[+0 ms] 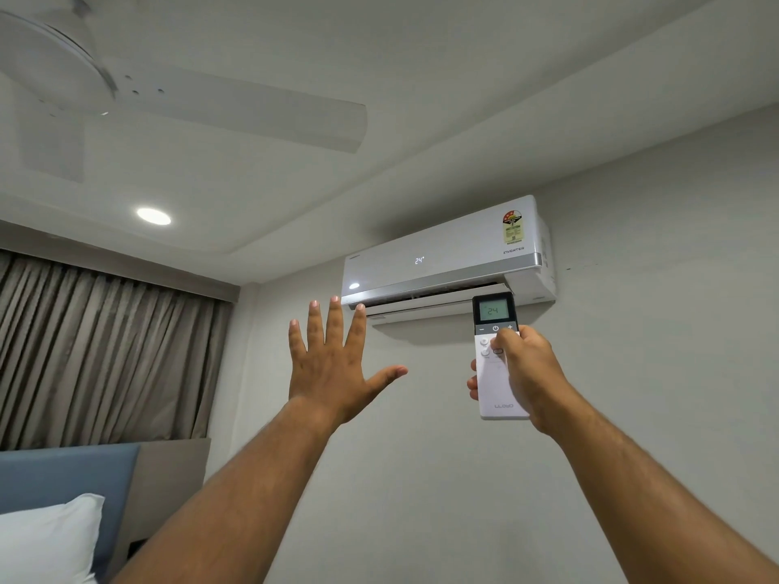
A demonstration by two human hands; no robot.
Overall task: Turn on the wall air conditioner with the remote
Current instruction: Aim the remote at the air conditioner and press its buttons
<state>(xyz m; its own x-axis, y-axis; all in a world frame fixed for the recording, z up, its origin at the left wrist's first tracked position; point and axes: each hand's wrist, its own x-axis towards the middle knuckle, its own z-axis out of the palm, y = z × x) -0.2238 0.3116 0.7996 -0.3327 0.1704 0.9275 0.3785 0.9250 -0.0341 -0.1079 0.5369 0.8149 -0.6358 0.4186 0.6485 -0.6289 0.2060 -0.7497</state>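
A white wall air conditioner (442,255) hangs high on the wall. Its front panel shows 24 and its bottom flap is tilted partly open. My right hand (527,373) grips a white remote (493,373) upright just below the unit's right half. The remote's small screen also reads 24, and my thumb lies on the buttons under the power symbol. My left hand (333,364) is raised below the unit's left end with fingers spread wide and nothing in it.
A white ceiling fan (126,90) hangs at the upper left, with a lit ceiling spot (154,216) below it. Grey curtains (105,356) cover the left wall. A blue headboard (63,478) and a white pillow (46,541) are at the lower left.
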